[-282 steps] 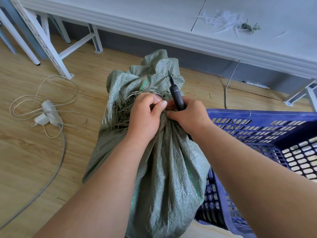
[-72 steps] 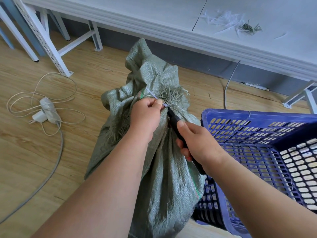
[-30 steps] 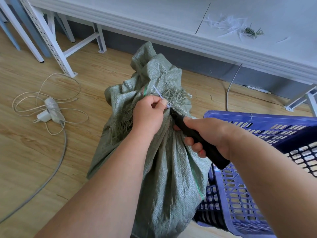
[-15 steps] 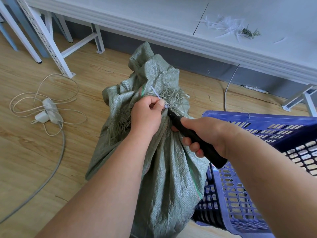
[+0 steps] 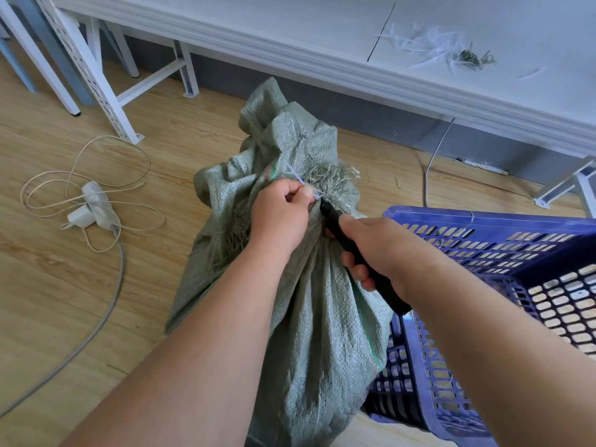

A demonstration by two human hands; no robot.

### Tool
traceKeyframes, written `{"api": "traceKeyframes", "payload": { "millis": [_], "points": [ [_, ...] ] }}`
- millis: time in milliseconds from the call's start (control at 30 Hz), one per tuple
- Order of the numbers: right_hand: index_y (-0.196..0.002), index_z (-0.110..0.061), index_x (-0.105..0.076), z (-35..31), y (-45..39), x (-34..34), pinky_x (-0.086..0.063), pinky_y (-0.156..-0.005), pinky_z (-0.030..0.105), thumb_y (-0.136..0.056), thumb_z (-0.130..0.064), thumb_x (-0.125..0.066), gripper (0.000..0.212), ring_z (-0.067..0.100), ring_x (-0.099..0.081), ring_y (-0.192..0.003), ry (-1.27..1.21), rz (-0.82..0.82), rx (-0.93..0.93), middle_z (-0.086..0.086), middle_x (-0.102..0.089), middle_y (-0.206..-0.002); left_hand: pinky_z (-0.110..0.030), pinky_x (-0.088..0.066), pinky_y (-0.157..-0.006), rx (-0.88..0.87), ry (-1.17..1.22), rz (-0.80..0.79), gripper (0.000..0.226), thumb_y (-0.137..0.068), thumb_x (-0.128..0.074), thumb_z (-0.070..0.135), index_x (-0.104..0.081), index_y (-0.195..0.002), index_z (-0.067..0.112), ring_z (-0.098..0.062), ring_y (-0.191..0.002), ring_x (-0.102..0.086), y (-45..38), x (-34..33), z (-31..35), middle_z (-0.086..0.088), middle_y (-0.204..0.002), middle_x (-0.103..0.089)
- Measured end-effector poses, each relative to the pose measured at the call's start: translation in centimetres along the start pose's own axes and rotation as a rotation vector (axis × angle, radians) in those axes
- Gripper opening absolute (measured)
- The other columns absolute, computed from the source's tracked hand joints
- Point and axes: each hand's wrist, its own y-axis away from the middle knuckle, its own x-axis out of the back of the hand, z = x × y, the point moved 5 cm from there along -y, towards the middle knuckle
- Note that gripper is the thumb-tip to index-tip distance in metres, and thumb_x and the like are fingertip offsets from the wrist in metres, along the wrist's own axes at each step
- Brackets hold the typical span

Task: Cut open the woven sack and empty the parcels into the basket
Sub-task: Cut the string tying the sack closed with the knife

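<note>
At sack (image 5: 309,317) neck, cutter (image 5: 354,253) unmoved, tie (image 5: 300,180) uncut

The woven sack (image 5: 309,304) is grey-green, full and bulging, and stands upright on the wooden floor. Its neck is gathered tight and bound with a white tie (image 5: 298,179); frayed green threads sprout at the knot, and loose cloth flops over toward 12 o'clock. At 3 o'clock, touching the sack, stands the blue slotted plastic basket (image 5: 503,259).
</note>
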Motion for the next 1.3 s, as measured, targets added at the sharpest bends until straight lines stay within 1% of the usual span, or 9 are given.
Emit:
{"api": "traceKeyframes", "payload": {
  "millis": [233,367,467,600,700,867,1000,1133,1300],
  "points": [
    [-0.084,-0.001,-0.057,0.8,-0.1,-0.3,-0.037,-0.052,0.033,-0.100,-0.040,-0.042,0.045,0.023,-0.039,-0.047,0.090,0.131,0.232,0.013,-0.051,-0.064,-0.024,-0.043,-0.069,0.093,0.149,0.025,0.014,-0.095,-0.057,0.026,-0.066,-0.098,0.015,-0.008,-0.068,-0.055,-0.1,-0.1,-0.3,0.009,-0.086,-0.068],
    [-0.073,-0.008,-0.049,1.6,0.1,-0.2,-0.036,-0.058,0.036,-0.099,-0.042,-0.043,0.043,0.022,-0.039,-0.052,0.092,0.172,0.290,0.011,-0.050,-0.063,-0.017,-0.037,-0.058,0.160,0.224,0.015,0.016,-0.096,-0.056,0.022,-0.062,-0.081,0.022,0.001,-0.069,-0.053,0.2,-0.4,-0.1,0.012,-0.078,-0.063],
    [-0.075,-0.002,-0.046,1.8,0.2,-0.2,-0.036,-0.060,0.037,-0.099,-0.042,-0.042,0.047,0.022,-0.038,-0.056,0.123,0.186,0.310,0.009,-0.049,-0.063,-0.017,-0.036,-0.059,0.165,0.247,0.025,0.023,-0.096,-0.057,0.023,-0.060,-0.073,0.026,-0.001,-0.071,-0.054,0.2,-0.5,-0.2,0.011,-0.078,-0.064],
    [-0.073,-0.009,-0.054,1.1,0.3,0.0,-0.038,-0.050,0.032,-0.100,-0.039,-0.042,0.041,0.023,-0.040,-0.047,0.054,0.156,0.247,0.011,-0.052,-0.061,-0.024,-0.045,-0.068,0.096,0.135,-0.005,0.013,-0.096,-0.056,0.026,-0.065,-0.091,0.019,-0.008,-0.076,-0.059,0.1,-0.7,0.0,0.010,-0.085,-0.067],
    [-0.077,-0.006,-0.058,0.6,0.0,-0.1,-0.037,-0.045,0.029,-0.100,-0.038,-0.042,0.042,0.023,-0.040,-0.045,0.027,0.144,0.224,0.013,-0.052,-0.061,-0.032,-0.049,-0.078,0.074,0.078,0.016,0.012,-0.096,-0.055,0.029,-0.064,-0.091,0.023,-0.016,-0.084,-0.062,-0.1,-0.5,-0.1,0.006,-0.093,-0.069],
    [-0.061,-0.019,-0.043,1.7,-0.2,-0.7,-0.034,-0.054,0.034,-0.100,-0.038,-0.043,0.043,0.019,-0.037,-0.047,0.004,0.161,0.316,0.006,-0.050,-0.058,-0.019,-0.037,-0.064,0.162,0.231,0.030,0.022,-0.096,-0.056,0.022,-0.061,-0.075,0.024,-0.002,-0.075,-0.056,0.1,-0.7,-0.5,0.011,-0.080,-0.065],
    [-0.050,-0.026,-0.043,2.2,-0.1,-0.7,-0.031,-0.056,0.033,-0.100,-0.039,-0.043,0.051,0.016,-0.035,-0.046,-0.003,0.170,0.378,0.005,-0.048,-0.058,-0.021,-0.037,-0.072,0.212,0.280,0.036,0.025,-0.095,-0.058,0.021,-0.060,-0.071,0.027,-0.005,-0.077,-0.057,0.2,-0.9,-0.4,0.008,-0.081,-0.065],
    [-0.054,-0.025,-0.042,2.2,0.3,-0.7,-0.032,-0.058,0.034,-0.099,-0.039,-0.043,0.048,0.016,-0.035,-0.048,0.013,0.173,0.387,0.006,-0.047,-0.060,-0.025,-0.038,-0.076,0.223,0.280,0.040,0.023,-0.095,-0.057,0.022,-0.060,-0.073,0.026,-0.007,-0.078,-0.058,0.3,-1.0,-0.4,0.007,-0.082,-0.065],
    [-0.074,-0.013,-0.053,0.3,0.2,-0.4,-0.038,-0.053,0.034,-0.100,-0.039,-0.040,0.039,0.024,-0.041,-0.047,0.012,0.151,0.205,0.013,-0.050,-0.065,-0.028,-0.045,-0.077,0.035,0.018,0.057,0.013,-0.095,-0.056,0.028,-0.065,-0.094,0.019,-0.017,-0.084,-0.060,0.3,-0.7,0.6,0.003,-0.088,-0.065]
  ]
}}
